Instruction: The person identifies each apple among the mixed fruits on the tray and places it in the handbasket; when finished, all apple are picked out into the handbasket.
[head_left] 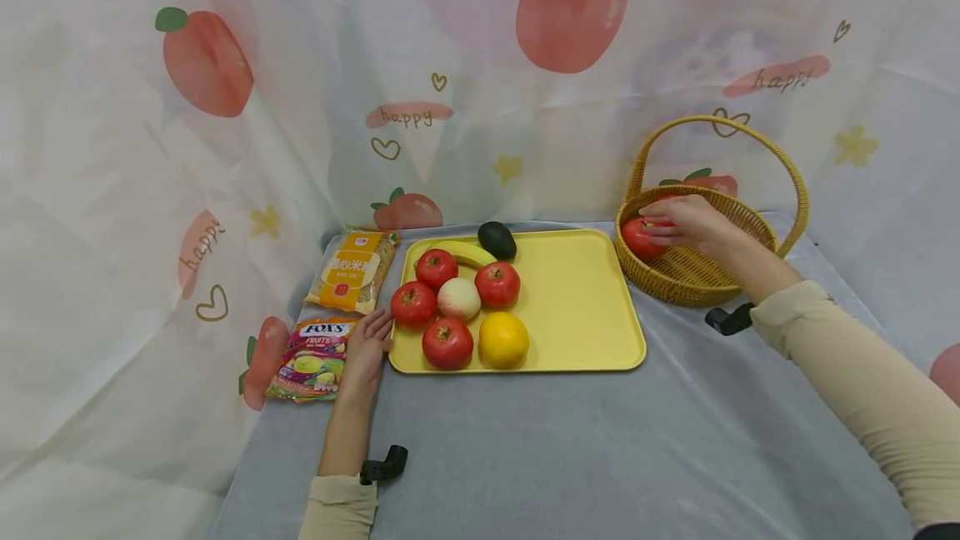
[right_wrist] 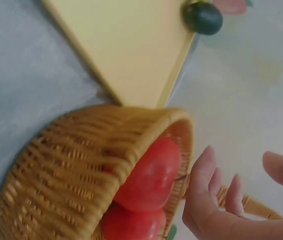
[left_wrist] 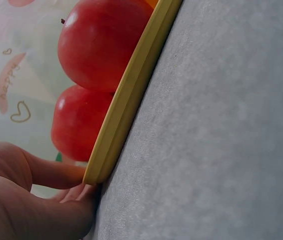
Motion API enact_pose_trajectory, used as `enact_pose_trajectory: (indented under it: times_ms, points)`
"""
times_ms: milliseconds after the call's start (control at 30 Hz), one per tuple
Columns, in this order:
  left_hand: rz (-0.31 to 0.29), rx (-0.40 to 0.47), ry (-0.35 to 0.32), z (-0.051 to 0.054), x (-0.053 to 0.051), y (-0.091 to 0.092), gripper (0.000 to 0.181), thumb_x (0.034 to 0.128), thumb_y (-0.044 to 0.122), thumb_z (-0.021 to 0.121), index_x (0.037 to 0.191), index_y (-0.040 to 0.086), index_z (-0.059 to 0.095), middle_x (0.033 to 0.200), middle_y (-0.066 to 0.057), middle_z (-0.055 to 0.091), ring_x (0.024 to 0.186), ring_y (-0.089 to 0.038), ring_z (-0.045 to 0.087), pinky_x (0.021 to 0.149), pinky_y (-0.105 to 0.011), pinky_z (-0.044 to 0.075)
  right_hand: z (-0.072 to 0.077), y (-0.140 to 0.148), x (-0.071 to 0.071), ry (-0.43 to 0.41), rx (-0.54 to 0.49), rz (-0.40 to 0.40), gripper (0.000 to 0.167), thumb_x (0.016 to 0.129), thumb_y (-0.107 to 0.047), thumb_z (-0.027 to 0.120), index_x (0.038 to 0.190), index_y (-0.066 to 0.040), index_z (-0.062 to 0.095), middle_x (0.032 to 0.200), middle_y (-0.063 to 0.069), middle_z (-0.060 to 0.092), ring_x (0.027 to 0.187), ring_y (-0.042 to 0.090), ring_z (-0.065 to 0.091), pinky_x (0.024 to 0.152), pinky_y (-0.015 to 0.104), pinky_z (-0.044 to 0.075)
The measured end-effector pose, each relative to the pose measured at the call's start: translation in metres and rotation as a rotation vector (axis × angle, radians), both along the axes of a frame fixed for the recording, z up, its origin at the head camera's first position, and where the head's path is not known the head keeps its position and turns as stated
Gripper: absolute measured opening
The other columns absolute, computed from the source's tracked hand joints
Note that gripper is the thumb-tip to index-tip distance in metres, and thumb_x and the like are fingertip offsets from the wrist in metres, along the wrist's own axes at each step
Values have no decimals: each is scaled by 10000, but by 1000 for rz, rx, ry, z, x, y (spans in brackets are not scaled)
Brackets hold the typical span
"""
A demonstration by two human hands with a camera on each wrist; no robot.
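At the front left corner of the yellow tray (head_left: 570, 298), my left hand (head_left: 365, 357) holds the rim (left_wrist: 116, 120) between its thumb and fingers. Over the wicker basket (head_left: 686, 286) is my right hand (head_left: 690, 222), its fingers loosely bent and holding nothing. Two red apples (right_wrist: 151, 175) lie in the basket, just beside the right fingers but apart from them in the right wrist view. On the tray's left half sit several red apples (head_left: 447, 343), a pale round fruit (head_left: 459, 298), a yellow fruit (head_left: 503, 340), a banana (head_left: 467, 253) and a dark green avocado (head_left: 497, 241).
Left of the tray lie a yellow food packet (head_left: 352, 271) and a purple candy bag (head_left: 311, 361). The basket's tall handle (head_left: 795, 173) arches over it. A printed cloth (head_left: 465, 15) hangs behind the grey table cover (head_left: 525, 448).
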State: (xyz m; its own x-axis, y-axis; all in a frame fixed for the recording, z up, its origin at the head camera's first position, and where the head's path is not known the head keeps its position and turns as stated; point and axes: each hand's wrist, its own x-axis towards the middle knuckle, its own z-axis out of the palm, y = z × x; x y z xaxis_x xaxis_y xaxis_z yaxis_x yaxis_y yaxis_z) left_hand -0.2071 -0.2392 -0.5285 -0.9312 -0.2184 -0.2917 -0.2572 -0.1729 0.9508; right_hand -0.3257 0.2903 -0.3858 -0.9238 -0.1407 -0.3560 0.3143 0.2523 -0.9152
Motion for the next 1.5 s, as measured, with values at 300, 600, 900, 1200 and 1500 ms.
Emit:
enact_pose_trajectory:
  times_ms: [300,600,900,1200,1500]
  points:
    - [2,0,4,-1,0,-2,725,919,-224,442,1596,5,321,1615,-217,406,1504,-323,392,1241,-444,302,4,-33,3,13,-73,72,588,1083,-211,559,1549,85,355,1092,-49,640,1002,120,699,1003,358,562]
    - [6,4,14,0,-1,-1,731,914,-232,433,1597,2,319,1614,-221,408,1506,-331,390,1245,-444,293,-8,-74,9,-12,-104,147,442,1079,-190,561,1422,75,473,1327,126,529,1120,223,664,1088,496,486]
    - [7,-1,-2,0,0,-1,722,922,-222,436,1597,8,325,1610,-219,415,1501,-335,397,1238,-455,306,-24,-106,9,-40,-95,174,446,1077,-200,564,1417,77,486,1396,192,503,1225,321,614,1090,548,480]
    - [13,-5,-5,1,1,-1,712,927,-218,431,1595,7,331,1605,-223,419,1498,-338,401,1237,-458,307,-34,-137,8,-83,-146,200,499,1078,-176,545,1486,81,418,1523,265,426,1444,490,408,1113,622,418]
    - [14,-1,-25,2,0,1,719,926,-224,442,1594,17,334,1612,-212,416,1501,-328,400,1238,-446,306,-46,-159,4,-93,-137,228,504,1069,-161,547,1482,101,426,1590,290,368,1441,489,419,1090,624,445]
